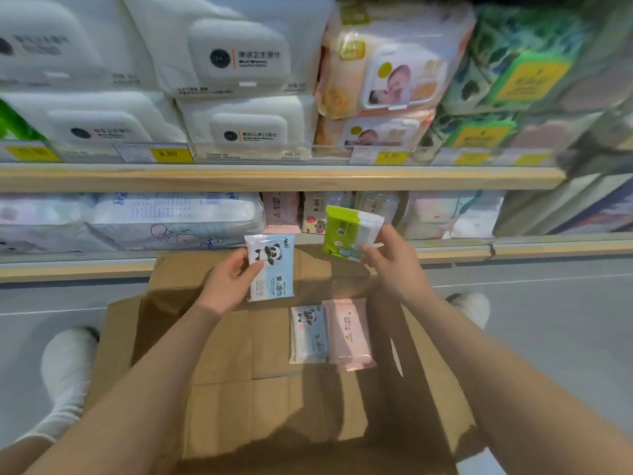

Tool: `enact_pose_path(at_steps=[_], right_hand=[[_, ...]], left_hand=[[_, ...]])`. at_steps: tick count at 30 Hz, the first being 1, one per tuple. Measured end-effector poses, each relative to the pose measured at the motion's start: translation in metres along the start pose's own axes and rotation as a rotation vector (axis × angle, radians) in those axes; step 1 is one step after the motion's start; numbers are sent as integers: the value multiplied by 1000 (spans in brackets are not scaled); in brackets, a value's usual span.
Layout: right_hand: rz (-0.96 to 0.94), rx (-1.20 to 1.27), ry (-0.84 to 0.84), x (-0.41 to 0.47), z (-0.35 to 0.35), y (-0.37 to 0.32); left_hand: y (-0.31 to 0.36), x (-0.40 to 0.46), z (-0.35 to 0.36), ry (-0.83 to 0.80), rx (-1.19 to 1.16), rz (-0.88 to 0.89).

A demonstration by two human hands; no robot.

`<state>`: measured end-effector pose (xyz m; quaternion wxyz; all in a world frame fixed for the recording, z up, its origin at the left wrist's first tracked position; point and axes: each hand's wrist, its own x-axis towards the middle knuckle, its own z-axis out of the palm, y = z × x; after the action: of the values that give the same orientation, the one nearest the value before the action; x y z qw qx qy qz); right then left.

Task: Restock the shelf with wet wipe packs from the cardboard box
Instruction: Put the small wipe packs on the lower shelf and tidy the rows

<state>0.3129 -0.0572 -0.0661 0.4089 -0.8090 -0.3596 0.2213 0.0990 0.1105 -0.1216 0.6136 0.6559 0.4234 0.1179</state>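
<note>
The person is standing over the open brown cardboard box on the floor in front of the shelving, and both hands are carrying a pack up from it toward the lower wooden-edged shelf. The left hand is gripping a light-blue soft plastic wet wipe pack with a panda print by its left edge, thumb lying across the front and fingers curled behind, so the printed face is pointing outward, probably to match the facing of the stock. The right hand is pinching a lime-green and white soft wet wipe pack at its lower right corner; its fingers are clamped on the wrapper and the pack is tilting toward the gap in the row of small packs on the shelf, which looks like its intended slot. Both forearms are stretching forward and slightly inward over the box, the right reaching higher and further than the left.

Two packs are lying flat, side by side and touching, on the box bottom: another blue panda pack and a pale pink soft pack. They are waiting their turn, so restocking seems near its end.
</note>
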Motion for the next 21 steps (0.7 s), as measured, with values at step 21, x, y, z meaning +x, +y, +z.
enact_pose_path(at_steps=[21], right_hand=[[280,-347,-94,134,71,63]], left_hand=[[-7,17,-1,19,-26,-13]])
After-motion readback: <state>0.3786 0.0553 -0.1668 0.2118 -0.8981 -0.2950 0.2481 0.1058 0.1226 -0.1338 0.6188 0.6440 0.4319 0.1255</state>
